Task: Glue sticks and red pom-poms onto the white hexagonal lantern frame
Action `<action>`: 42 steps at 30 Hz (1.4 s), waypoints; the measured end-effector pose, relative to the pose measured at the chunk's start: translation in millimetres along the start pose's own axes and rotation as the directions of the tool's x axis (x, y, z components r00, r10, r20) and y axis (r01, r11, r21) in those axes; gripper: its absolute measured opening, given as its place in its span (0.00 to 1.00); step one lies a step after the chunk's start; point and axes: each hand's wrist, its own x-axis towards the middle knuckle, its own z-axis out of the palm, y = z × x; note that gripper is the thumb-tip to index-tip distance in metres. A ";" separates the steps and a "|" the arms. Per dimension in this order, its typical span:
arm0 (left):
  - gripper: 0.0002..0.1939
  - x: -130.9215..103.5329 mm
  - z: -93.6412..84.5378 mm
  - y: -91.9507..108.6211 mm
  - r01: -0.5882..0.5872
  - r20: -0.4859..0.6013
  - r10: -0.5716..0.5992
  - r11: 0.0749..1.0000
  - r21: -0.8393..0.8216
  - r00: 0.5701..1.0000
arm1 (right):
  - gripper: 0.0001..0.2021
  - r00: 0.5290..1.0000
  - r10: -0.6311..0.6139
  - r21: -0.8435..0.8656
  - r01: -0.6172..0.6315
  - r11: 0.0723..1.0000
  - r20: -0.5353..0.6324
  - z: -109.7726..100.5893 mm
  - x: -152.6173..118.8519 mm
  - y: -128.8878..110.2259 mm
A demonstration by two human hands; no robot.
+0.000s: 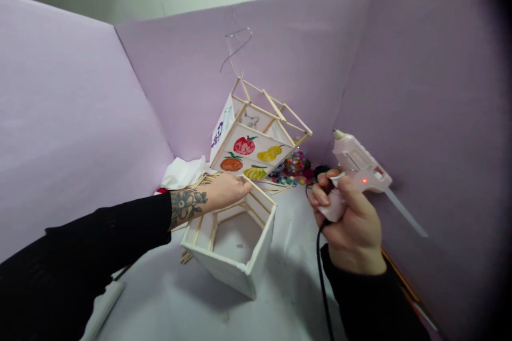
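Note:
My right hand (354, 229) is wrapped round the handle of a pale pink hot glue gun (356, 162), raised with its nozzle toward the upper left. Its red light is lit, and a glue stick (406, 212) sticks out of the back. My left hand (228, 190) is closed on the far upper rim of a white paper-covered stick lantern frame (224, 266), which is open on top. Behind that hand hangs a tilted lantern (256, 144) with painted fruit on its paper side and bare sticks at its top. My left fingertips are partly hidden.
A bent wire hook (239, 49) hangs above the painted lantern. Thin wooden sticks (206, 178) and white paper (184, 171) lie at the back left, colourful pompoms (296, 164) at the back right. Lilac panels (276, 48) enclose the work surface. A black cord (321, 272) trails from the glue gun.

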 end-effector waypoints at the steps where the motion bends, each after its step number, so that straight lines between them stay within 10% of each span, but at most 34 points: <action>1: 0.13 0.2 -0.1 0.3 -0.017 0.024 0.017 0.999 0.028 1.000 | 0.20 1.000 0.003 0.000 -0.003 1.000 -0.001 -0.1 0.0 0.3; 14: 0.09 -18.1 -38.8 -28.0 0.183 -0.107 -0.171 0.976 0.114 0.979 | 0.22 1.000 0.008 0.020 -0.008 1.000 -0.012 0.0 2.6 3.6; 25: 0.11 -5.5 -14.0 2.4 -0.138 0.171 0.112 0.979 0.148 0.979 | 0.22 0.999 0.032 -0.007 -0.032 0.999 -0.020 4.0 -1.0 3.3; 42: 0.11 8.3 3.3 6.7 -0.018 0.212 -0.008 0.993 0.121 0.977 | 0.21 1.000 0.007 0.010 -0.007 1.000 -0.009 2.1 2.3 3.3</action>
